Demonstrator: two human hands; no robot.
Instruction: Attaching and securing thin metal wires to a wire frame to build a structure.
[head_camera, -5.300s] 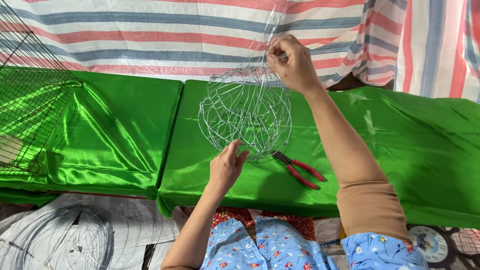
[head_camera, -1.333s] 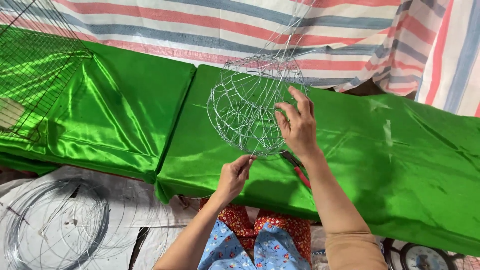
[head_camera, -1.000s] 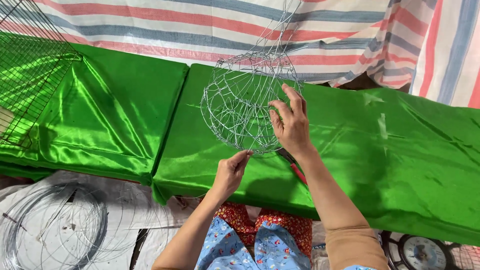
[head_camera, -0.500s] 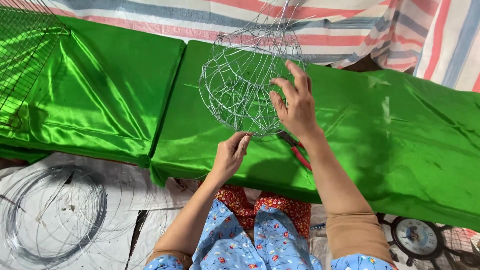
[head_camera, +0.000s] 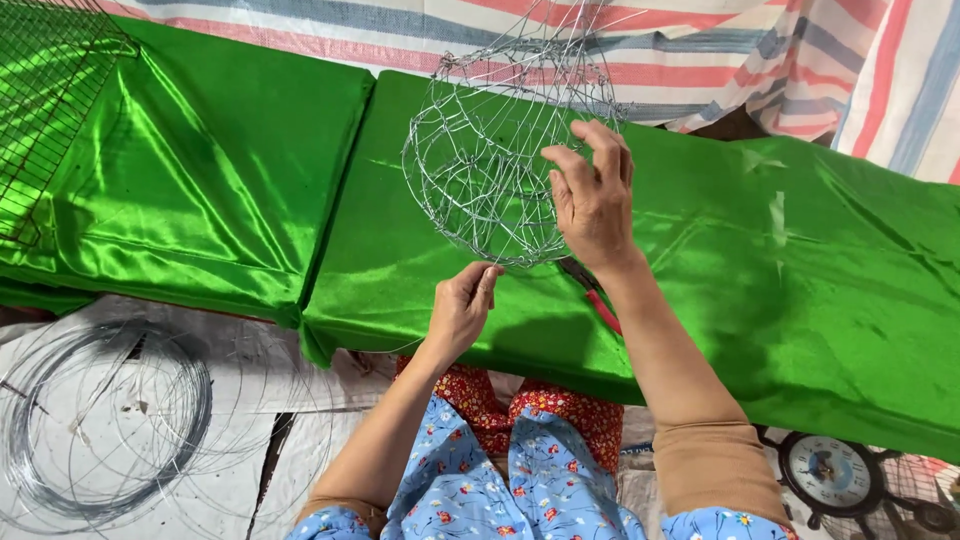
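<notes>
The left hand (head_camera: 462, 308) pinches the lower rim of a round, open-weave basket frame of thin silver wire (head_camera: 500, 150); the right hand (head_camera: 592, 195), fingers spread, presses its right side. The frame stands on a shiny green satin cloth (head_camera: 800, 290). Red-handled pliers (head_camera: 598, 300) lie partly hidden under the right wrist. A coil of grey wire (head_camera: 100, 420) lies lower left; a striped tarpaulin (head_camera: 800, 60) hangs beyond.

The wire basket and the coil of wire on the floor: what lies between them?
In the head view, between the wire basket and the coil of wire lies the green satin cloth, then its front edge and the pale floor sheet.
</notes>
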